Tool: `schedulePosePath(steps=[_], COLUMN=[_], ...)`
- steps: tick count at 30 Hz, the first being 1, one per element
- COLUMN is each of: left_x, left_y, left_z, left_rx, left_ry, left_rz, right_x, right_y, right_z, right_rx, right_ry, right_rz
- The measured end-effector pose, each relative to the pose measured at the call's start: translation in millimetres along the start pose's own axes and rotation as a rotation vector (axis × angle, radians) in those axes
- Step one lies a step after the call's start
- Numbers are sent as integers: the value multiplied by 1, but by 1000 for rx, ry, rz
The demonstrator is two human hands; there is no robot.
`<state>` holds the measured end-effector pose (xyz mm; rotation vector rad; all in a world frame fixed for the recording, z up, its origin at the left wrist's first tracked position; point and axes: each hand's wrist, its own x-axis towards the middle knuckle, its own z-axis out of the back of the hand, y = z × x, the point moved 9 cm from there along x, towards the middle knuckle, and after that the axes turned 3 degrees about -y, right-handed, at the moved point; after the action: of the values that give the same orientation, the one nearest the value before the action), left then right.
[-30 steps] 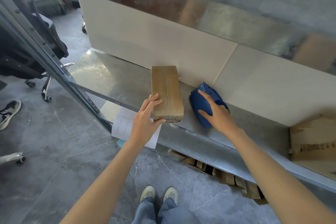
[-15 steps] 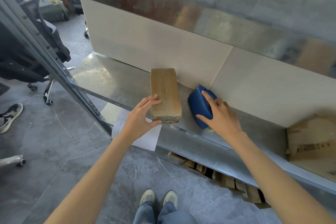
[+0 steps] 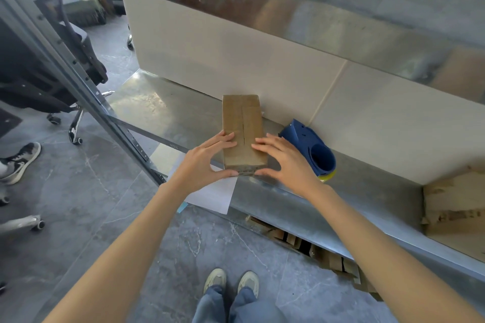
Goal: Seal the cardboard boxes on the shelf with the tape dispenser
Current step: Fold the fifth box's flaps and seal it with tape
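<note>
My left hand [image 3: 203, 165] and right hand [image 3: 286, 162] both grip the near end of the box [image 3: 242, 123], fingers over its top, thumbs on its front face. It sits at the shelf's [image 3: 162, 110] front edge, with bare metal to its left and the tape dispenser [image 3: 312, 149] just to its right.
</note>
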<state>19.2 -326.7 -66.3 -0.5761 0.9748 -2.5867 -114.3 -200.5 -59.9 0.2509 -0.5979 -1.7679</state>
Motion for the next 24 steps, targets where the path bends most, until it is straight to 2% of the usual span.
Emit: schedulePosePath(steps=[4,9,13,19,24], left_x=[1,1,-2,-4,-4], left_y=[2,2,0,-4,-5], left_z=[-1,-3,-4,-6,-5], left_rx=[-21,-7,-2,-41,-70], left_ry=[-1,-7,-65,-192,-202], left_rz=[12,-36,-28,17,43], right_x=[1,0,0,2,1], right_y=[-6,-4,-1,2,2], right_z=[0,0,3,0,0], right_rx=[90,84,51,105,109], right_ry=[-50,-54,-82,-187,-205], right_rz=[-36,-1,18,-86,-88])
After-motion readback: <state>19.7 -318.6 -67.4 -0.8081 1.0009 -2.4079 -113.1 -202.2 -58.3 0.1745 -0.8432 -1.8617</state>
